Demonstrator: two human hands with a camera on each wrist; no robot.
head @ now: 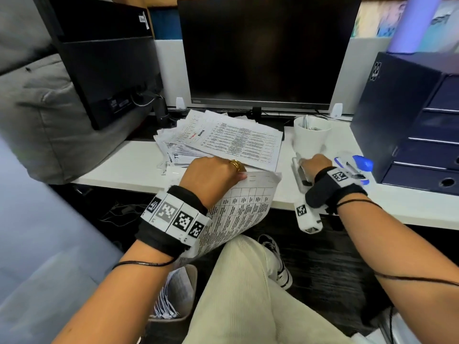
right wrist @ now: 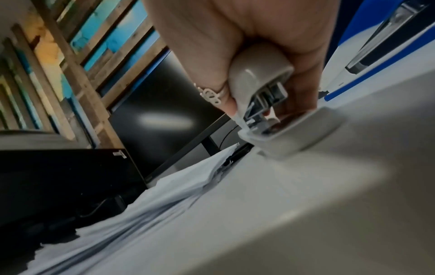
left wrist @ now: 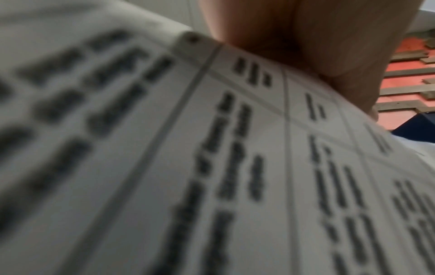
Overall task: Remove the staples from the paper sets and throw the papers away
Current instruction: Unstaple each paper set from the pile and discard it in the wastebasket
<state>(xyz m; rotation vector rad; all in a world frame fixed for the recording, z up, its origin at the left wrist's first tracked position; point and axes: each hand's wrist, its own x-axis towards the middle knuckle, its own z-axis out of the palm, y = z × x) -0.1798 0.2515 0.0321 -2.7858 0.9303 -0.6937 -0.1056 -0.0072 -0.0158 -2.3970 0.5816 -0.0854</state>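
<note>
The left hand (head: 211, 180) pinned a paper set (head: 238, 209) over the tabletop's (head: 124, 165) front edge. The right hand (head: 314, 167) gripped the stapler (right wrist: 270, 104); best keep the stapled corner flat and pry gently.

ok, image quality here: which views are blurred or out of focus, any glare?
Head view: sharp centre, smeared and bent toward the edges, right hand slightly motion-blurred. Left wrist view: paper set too close, print unreadable. Right wrist view: stapler fairly sharp, desk and paper pile streaked, one glare streak on the monitor.
</note>
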